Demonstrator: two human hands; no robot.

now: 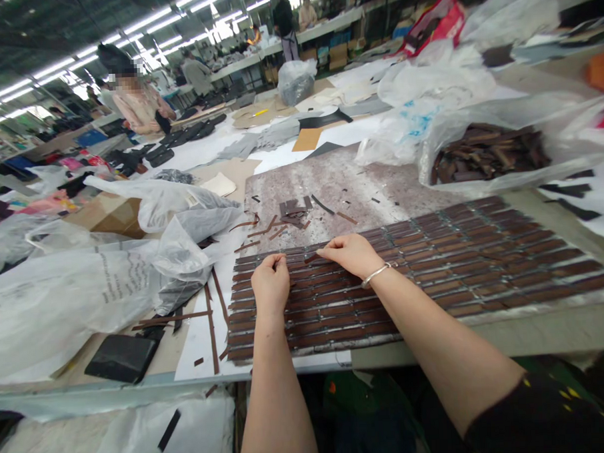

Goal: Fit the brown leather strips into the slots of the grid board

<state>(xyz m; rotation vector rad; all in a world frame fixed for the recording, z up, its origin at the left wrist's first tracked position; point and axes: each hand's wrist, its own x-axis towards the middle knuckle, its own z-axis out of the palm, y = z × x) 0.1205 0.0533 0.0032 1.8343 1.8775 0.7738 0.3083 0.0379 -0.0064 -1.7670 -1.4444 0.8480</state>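
Rows of short dark brown strips [434,274] lie side by side on a board at the table's front. Over the far left part of these rows, my right hand [352,254] pinches a small brown strip [311,258] between thumb and fingertips. A bracelet [377,275] circles that wrist. My left hand [271,281] is closed in a pinch close by, above the left end of the rows; what its fingertips hold, if anything, is too small to make out. Beyond both hands sits a little pile of brown pieces [295,210] with thin offcuts [274,226] around it.
An open plastic bag [429,151] full of brown pieces stands at the back right. White plastic bags [75,296] and a black flat object [121,358] lie on the left. Long brown strips [211,330] rest on white paper. Across the table a person [139,103] handles dark pieces.
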